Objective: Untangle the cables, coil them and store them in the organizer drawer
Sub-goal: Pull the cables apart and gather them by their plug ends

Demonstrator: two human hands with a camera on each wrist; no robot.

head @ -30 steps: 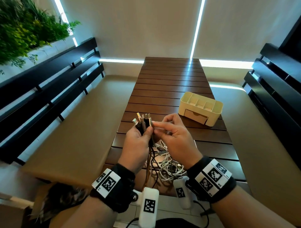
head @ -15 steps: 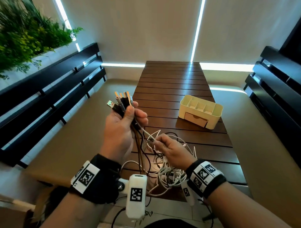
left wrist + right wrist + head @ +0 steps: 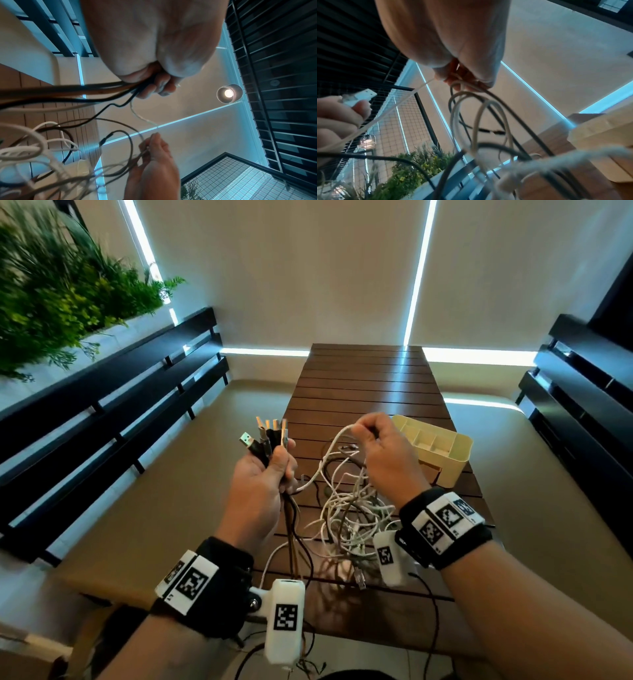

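Observation:
My left hand (image 3: 274, 470) grips a bunch of USB plugs (image 3: 269, 434) with their cables hanging down below the fist (image 3: 154, 83). A tangle of white, black and brown cables (image 3: 346, 518) lies on the wooden table (image 3: 370, 378) between my hands. My right hand (image 3: 373, 440) is raised above the tangle and pinches a white cable (image 3: 329, 453) that runs across to the left hand (image 3: 462, 81). The cream organizer (image 3: 442, 453) stands on the table just right of my right hand; its drawer front is mostly hidden behind that hand.
Black slatted benches (image 3: 120, 412) with beige seats flank the table on both sides. A planter with green foliage (image 3: 61, 299) is at the far left. The far half of the table holds nothing.
My right hand has risen from the tangle, pulling a white cable up and to the right. My left hand stays raised with the plugs. The head view has tilted up.

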